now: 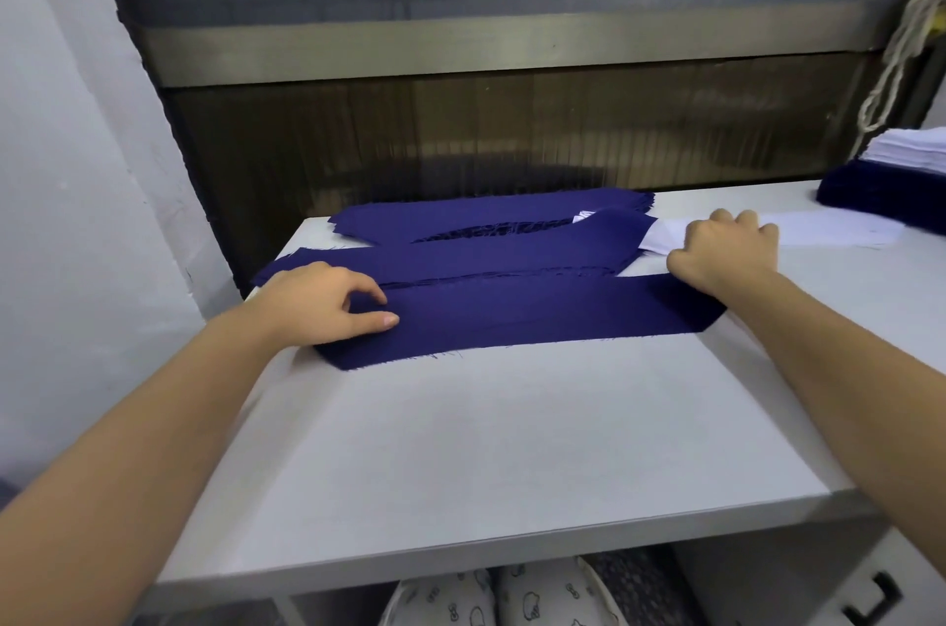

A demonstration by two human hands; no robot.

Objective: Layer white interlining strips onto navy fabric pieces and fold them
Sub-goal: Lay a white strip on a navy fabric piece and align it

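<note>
A long navy fabric piece point(527, 313) lies across the white table point(486, 431), nearest to me. My left hand point(327, 303) pinches its left end between thumb and fingers. At the right end, my right hand point(727, 249) is closed on the strip's upper edge. Behind it lie a stack of navy pieces point(460, 256) and a further navy stack point(486, 213). A white interlining strip point(819, 231) stretches right from under my right hand.
At the far right a pile of white interlining point(911, 149) rests on a dark navy stack point(880, 200). A dark machine panel with a metal band point(501, 46) rises behind the table. White cord point(901, 46) hangs at the upper right. A drawer handle point(870, 600) sits below.
</note>
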